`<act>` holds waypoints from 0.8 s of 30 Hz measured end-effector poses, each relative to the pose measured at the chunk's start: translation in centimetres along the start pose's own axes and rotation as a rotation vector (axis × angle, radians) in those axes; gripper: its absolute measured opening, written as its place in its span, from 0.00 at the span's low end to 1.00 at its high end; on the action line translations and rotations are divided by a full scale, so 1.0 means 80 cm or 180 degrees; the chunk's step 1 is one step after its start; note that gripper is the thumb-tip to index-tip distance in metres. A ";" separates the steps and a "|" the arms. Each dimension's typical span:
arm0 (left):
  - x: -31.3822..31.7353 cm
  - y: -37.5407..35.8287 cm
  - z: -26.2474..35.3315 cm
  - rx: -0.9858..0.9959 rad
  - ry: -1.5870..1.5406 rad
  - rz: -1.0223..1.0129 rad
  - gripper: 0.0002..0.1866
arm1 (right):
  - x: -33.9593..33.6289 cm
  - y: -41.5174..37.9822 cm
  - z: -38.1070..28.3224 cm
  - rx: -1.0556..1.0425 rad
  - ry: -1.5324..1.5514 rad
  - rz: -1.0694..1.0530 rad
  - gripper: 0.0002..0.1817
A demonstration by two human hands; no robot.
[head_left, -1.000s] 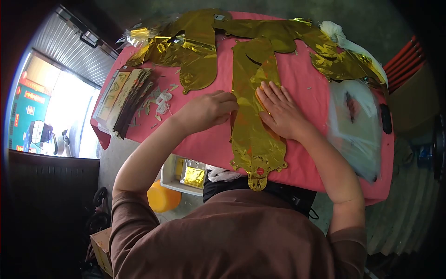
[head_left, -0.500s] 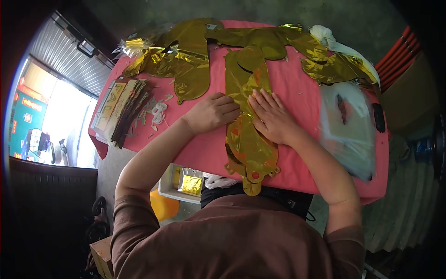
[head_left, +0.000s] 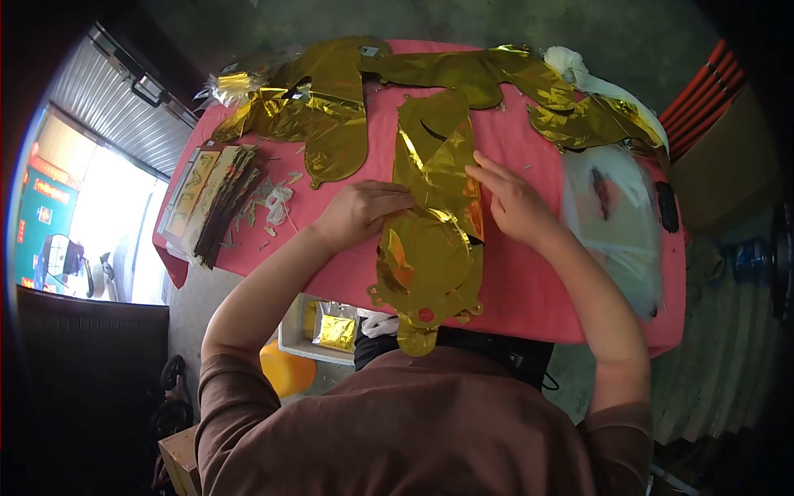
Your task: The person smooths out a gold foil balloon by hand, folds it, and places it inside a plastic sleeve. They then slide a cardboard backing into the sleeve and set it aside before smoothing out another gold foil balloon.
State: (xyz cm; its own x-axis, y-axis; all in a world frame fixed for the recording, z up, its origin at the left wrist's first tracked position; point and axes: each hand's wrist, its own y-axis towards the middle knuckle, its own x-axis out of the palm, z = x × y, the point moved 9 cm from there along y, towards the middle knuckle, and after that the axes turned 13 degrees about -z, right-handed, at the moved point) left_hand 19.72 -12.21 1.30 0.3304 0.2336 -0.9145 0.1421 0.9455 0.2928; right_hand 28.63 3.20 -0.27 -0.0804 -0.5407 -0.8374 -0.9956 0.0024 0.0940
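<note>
A flat, folded gold foil balloon (head_left: 434,207) lies lengthwise in front of me on the pink cloth, its tabbed lower end over the table's near edge. My left hand (head_left: 364,213) is closed at the balloon's left edge, fingers curled and pinching the foil. On the other side my right hand (head_left: 517,202) is open, fingers stretched out and their tips by the foil's right edge. More gold foil balloons lie along the far side: one at the left (head_left: 339,124) and a long one (head_left: 463,74) stretching to the right.
A pink-covered table (head_left: 529,289) carries a stack of cardboard pieces (head_left: 219,194) and white string (head_left: 279,202) at left. Clear plastic bags (head_left: 612,223) and a dark object (head_left: 667,207) lie at right. Below the near edge are a white box (head_left: 306,335) and a yellow container (head_left: 287,369).
My right hand has slid off the middle of the balloon to its right edge. The foil now lies wider and flatter, with its lower end shifted left. My left hand stays at the left edge.
</note>
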 end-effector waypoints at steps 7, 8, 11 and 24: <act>-0.002 -0.003 0.008 -0.0152 -0.0442 -0.0025 0.13 | 0.020 -0.009 -0.066 -0.1091 -0.0737 -0.0091 0.21; -0.002 -0.003 0.013 -0.0057 -0.0357 -0.0055 0.13 | 0.028 -0.009 -0.070 -0.1249 -0.0808 -0.0242 0.19; -0.004 -0.006 0.018 -0.0129 -0.0261 0.0021 0.13 | 0.040 -0.012 -0.071 -0.1458 -0.0902 -0.0287 0.17; -0.004 -0.005 -0.021 -0.0356 -0.1010 0.0056 0.10 | 0.022 0.007 -0.035 -0.1268 0.0820 -0.0087 0.14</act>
State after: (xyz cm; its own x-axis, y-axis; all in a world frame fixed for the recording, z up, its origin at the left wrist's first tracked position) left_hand 17.99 -12.25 1.02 0.6086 0.1845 -0.7718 0.0364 0.9651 0.2593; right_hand 28.05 -0.12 -0.21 0.0106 -0.7272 -0.6863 -0.8969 -0.3104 0.3151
